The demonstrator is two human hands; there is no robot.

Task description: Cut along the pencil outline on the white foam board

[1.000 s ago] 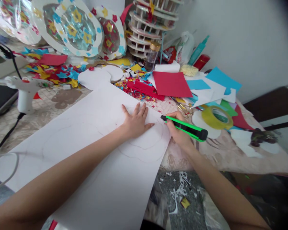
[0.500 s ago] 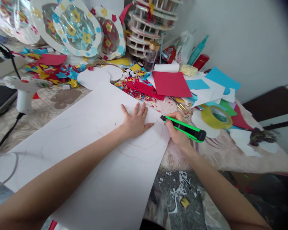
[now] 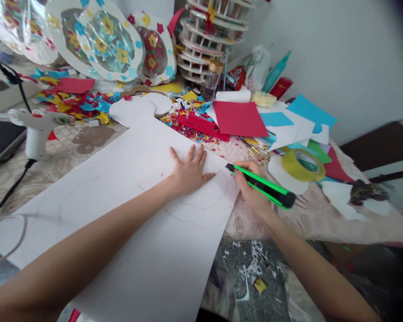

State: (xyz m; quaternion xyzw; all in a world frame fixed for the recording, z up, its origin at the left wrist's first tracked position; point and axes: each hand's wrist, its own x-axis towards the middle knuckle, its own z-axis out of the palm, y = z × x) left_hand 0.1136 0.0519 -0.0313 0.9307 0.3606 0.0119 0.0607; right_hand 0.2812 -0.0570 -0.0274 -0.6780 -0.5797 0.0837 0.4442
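A large white sheet [image 3: 127, 210] with faint pencilled curves lies across the table and hangs over its near edge. My left hand [image 3: 190, 170] rests flat on it, fingers spread, near the sheet's far right corner. My right hand [image 3: 251, 190] is closed round a green and black utility knife [image 3: 262, 185]. The knife's tip sits at the sheet's right edge, just right of my left fingertips.
A white glue gun [image 3: 36, 127] with a black cord stands at the left. Red [image 3: 238, 117], blue and white paper sheets, a yellow tape roll [image 3: 304, 164], gold scissors [image 3: 258, 154] and confetti scraps crowd the far side. Decorated plates [image 3: 110, 40] and a tiered white stand [image 3: 211, 38] line the back.
My right hand has shifted slightly down and toward me with the knife. My left hand stays flat on the sheet.
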